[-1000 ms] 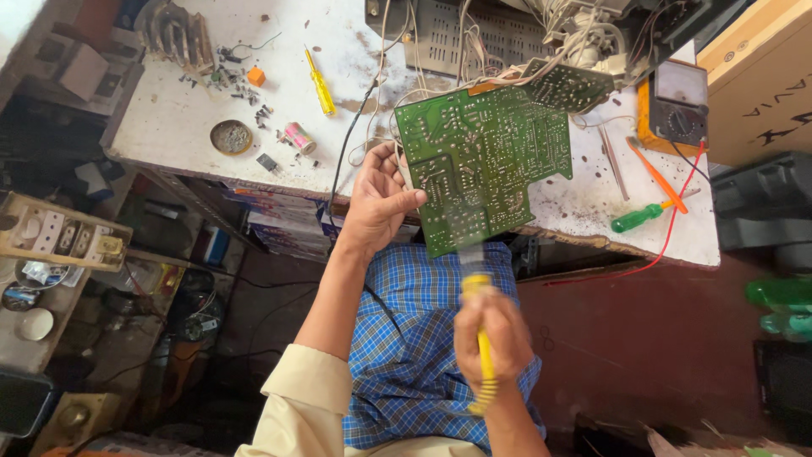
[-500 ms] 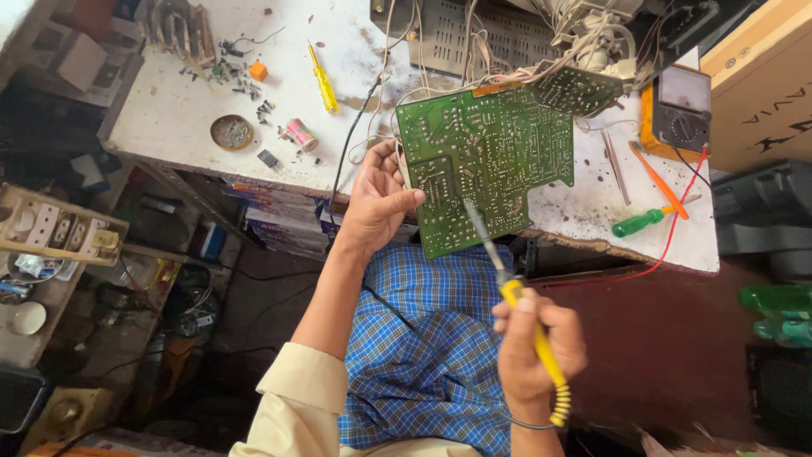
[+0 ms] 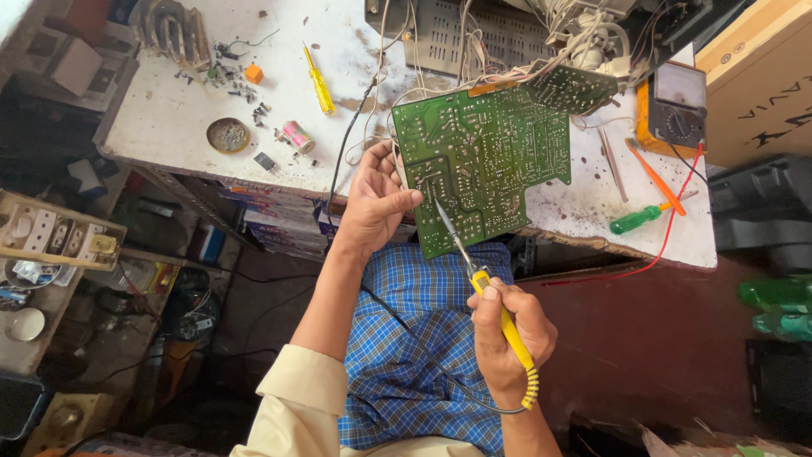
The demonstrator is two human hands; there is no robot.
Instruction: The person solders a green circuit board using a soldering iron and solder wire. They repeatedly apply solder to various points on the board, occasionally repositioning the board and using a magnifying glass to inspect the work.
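While the right hand (image 3: 507, 338) closes like a pen grip around the yellow handle of a soldering iron (image 3: 495, 309), the thin metal tip reaches up to the lower edge of the green circuit board (image 3: 486, 165). The iron looks light and stiff, and its bare shaft is likely hot, so the insulated handle is the only sensible place to hold it; a dark cord trails from its coiled end across the blue checked cloth on the lap. Further out, the left hand (image 3: 376, 203) clasps the board's left edge, thumb lying on its face. The board looks light, rigid and fragile, best held by its edges as here, and it rests tilted over the front rim of the white counter (image 3: 169, 127), wires running off its far side. Beyond lie a yellow screwdriver (image 3: 319, 80), a green screwdriver (image 3: 639, 218) and a meter (image 3: 677, 106).
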